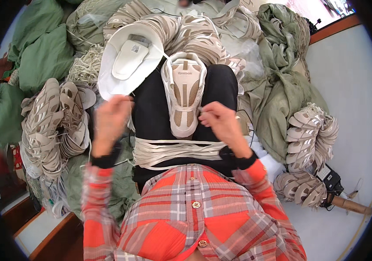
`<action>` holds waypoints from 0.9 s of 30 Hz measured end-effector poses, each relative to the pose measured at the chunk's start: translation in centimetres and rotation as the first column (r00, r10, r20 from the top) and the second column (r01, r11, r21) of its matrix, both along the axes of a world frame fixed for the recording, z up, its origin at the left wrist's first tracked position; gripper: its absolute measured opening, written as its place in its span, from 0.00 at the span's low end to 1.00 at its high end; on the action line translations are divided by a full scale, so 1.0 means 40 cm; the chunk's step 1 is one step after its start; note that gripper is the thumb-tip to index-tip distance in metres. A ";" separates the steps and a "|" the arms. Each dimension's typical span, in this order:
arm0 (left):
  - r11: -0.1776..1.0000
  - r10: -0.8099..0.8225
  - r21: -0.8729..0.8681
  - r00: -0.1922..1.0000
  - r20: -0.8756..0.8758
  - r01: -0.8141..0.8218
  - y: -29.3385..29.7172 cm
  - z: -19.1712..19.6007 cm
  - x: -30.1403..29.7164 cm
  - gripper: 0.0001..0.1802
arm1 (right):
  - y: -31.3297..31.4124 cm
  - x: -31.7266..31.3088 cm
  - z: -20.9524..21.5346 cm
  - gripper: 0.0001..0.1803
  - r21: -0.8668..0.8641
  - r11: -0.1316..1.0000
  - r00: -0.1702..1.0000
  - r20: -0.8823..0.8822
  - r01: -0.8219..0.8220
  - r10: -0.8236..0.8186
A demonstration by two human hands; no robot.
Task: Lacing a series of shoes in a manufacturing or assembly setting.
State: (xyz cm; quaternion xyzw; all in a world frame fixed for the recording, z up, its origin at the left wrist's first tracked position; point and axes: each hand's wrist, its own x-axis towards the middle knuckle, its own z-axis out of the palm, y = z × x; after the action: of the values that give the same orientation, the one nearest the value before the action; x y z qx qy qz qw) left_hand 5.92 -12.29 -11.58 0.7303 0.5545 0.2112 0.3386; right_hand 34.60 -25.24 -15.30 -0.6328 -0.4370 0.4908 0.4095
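A beige and white shoe upper (183, 93), with tan mesh panels, lies between my thighs, its toe toward me. My right hand (221, 122) is beside its right edge near the toe. Thumb and fingers are pinched together there, on something too small to make out. To the left of the upper, my left hand (111, 118) is raised and smeared by motion, so its grip does not show. Just above that hand lies a white curved piece (107, 78) with an insole-shaped pad on it. A bundle of cream shoelaces (177, 152) stretches across my lap.
Stacked shoe uppers (197, 37) lie beyond my knees. More stacks stand at the left (42, 126) and at the right (310, 135). Loose laces (86, 63) are heaped at the far left. Green sacks (42, 56) and cloth surround the work. A wooden stick (351, 204) juts out at the lower right.
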 end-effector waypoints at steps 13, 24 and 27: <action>0.984 -0.165 0.084 0.984 0.065 0.159 -0.156 -0.125 0.239 0.19 | 0.076 -0.080 -0.001 0.09 0.057 0.968 0.693 0.709 -0.244 0.132; 0.989 -0.140 -0.036 0.984 0.112 0.144 -0.145 -0.129 0.237 0.21 | 0.076 -0.070 -0.013 0.02 0.134 0.973 0.746 0.664 -0.190 0.054; 0.988 -0.134 -0.059 0.985 0.109 0.141 -0.142 -0.130 0.237 0.21 | 0.074 -0.064 -0.008 0.01 0.159 0.964 0.752 0.656 -0.213 0.058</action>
State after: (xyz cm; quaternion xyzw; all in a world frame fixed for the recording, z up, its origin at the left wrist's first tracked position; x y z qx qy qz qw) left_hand 15.38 -17.97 -16.79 0.7432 0.4909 0.2065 0.4049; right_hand 32.03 -22.28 -15.64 -0.6788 -0.6486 0.2189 0.2656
